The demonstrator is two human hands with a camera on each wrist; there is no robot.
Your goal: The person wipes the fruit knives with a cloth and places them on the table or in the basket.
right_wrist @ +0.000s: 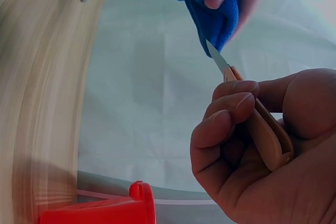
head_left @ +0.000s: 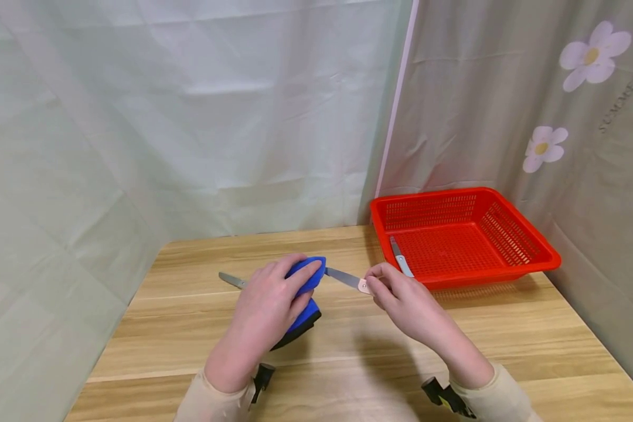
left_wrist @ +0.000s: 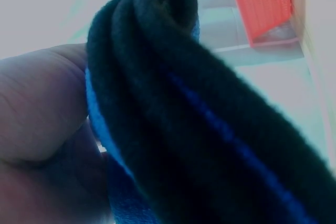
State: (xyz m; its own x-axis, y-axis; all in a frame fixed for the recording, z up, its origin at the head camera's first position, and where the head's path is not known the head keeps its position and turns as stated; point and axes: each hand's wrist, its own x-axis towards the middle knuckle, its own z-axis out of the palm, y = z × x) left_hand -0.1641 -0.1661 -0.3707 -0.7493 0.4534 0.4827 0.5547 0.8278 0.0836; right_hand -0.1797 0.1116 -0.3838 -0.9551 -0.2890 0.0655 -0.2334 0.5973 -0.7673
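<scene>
My left hand [head_left: 269, 299] grips a folded blue cloth [head_left: 310, 275] with a black edge, which fills much of the left wrist view. In my right hand [head_left: 401, 296] is a folding knife [right_wrist: 265, 135] with a pale orange handle, its blade out and pointing left. The blade's tip end meets the cloth, and the cloth hides part of it. The fingers curl round the handle in the right wrist view. Beyond the left hand another knife [head_left: 231, 279] with a grey-green look lies on the table, partly hidden by that hand.
A red plastic basket [head_left: 464, 280] stands at the back right of the wooden table [head_left: 190, 334]. Inside, a knife with a light handle [head_left: 404, 266] leans along its left side. Pale curtains [head_left: 269, 117] hang behind the table and at both sides.
</scene>
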